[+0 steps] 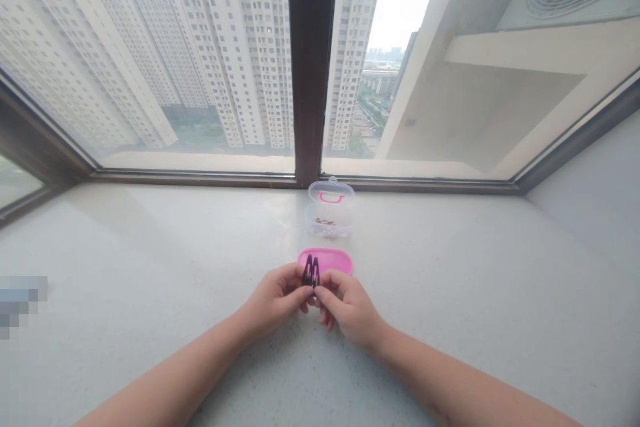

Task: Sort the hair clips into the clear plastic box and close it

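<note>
Two black snap hair clips [311, 270] stand upright side by side between my hands, their narrow ends pointing away from me. My left hand [280, 298] pinches the left clip near its lower end. With thumb and fingers, my right hand [347, 303] grips the right one, and both thumb tips meet at the bottom of the clips. Just behind them lies a pink oval tray [330, 260], its near edge partly hidden by my fingers. Beyond it a small clear plastic box [345, 219] stands with its lid [317, 189] raised.
Inside the box are some small brownish items [325, 221] that I cannot make out. The pale speckled sill [200, 247] spreads to both sides. Dark window frames [313, 67] close it off at the back. A blurred patch [20, 300] shows at the left edge.
</note>
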Available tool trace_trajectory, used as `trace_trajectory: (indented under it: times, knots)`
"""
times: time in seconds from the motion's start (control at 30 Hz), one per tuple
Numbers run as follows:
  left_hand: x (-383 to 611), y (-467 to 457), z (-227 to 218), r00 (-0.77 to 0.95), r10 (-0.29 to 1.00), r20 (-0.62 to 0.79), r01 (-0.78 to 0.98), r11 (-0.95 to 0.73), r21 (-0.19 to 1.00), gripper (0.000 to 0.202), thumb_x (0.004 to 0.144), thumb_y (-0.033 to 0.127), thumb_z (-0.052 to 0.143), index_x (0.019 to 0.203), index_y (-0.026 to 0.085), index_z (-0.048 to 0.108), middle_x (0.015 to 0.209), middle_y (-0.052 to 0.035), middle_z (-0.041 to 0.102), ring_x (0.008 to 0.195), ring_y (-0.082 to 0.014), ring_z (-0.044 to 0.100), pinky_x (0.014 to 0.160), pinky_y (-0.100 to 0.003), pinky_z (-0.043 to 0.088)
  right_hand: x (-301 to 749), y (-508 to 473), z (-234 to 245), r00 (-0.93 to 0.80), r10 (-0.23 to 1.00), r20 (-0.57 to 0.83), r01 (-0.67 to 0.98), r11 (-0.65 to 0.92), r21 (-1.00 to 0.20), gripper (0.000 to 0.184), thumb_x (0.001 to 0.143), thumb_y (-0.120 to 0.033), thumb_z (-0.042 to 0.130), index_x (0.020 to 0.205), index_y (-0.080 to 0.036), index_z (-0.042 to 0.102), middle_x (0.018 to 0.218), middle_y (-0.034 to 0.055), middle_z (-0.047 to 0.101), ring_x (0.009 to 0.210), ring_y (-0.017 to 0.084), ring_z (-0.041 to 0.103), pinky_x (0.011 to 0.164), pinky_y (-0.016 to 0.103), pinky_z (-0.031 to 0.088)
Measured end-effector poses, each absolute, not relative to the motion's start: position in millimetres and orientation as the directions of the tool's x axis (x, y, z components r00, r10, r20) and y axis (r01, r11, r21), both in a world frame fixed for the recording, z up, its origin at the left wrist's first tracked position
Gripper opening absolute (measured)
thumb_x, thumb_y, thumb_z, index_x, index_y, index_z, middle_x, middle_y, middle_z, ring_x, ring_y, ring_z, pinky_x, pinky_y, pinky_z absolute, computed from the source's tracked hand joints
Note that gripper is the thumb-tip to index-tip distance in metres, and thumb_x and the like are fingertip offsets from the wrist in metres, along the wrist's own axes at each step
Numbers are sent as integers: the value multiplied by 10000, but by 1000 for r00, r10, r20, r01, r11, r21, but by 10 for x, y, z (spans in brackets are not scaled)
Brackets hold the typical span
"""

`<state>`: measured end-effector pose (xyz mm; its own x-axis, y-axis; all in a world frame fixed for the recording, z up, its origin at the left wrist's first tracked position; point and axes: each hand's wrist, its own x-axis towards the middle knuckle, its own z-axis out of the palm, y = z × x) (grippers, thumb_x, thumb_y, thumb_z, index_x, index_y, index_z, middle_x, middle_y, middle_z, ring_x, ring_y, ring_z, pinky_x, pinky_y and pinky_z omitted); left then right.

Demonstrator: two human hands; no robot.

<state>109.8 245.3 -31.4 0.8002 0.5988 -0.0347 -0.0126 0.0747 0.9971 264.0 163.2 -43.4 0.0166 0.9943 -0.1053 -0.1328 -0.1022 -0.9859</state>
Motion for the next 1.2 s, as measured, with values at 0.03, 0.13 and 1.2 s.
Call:
trace_trajectory:
  times: [0.03, 0.13, 1.2]
  knots:
    - [1095, 2447, -316, 799, 600, -28, -17, 69, 998, 158, 852, 274, 601, 899, 127, 568, 751, -29, 631, 654, -117, 592, 589, -236, 488, 2639, 1629, -437, 19, 995, -99, -131, -95, -987, 261, 851, -401, 572, 823, -146, 526, 604, -14, 559, 453, 90, 530, 386, 183, 415]
    - [1081, 2430, -329, 792, 610, -7, -2, 14, 1000, 177, 862, 281, 585, 950, 127, 575, 755, -32, 638, 634, -113, 584, 591, -239, 486, 2636, 1624, -442, 29, 996, -79, -126, -75, -989, 236, 857, -377, 565, 854, -142, 536, 612, -10, 570, 449, 88, 528, 384, 182, 416]
    - [891, 2818, -345, 598, 759, 259, 399, -562, 725, 196, 837, 262, 493, 876, 158, 655, 772, -34, 636, 668, -141, 553, 643, -267, 442, 3524, 2757, 293, 15, 991, 136, 962, 22, -272, 79, 668, -137, 622, 655, -178, 688, 667, 36, 656, 625, 150, 544, 527, 237, 306]
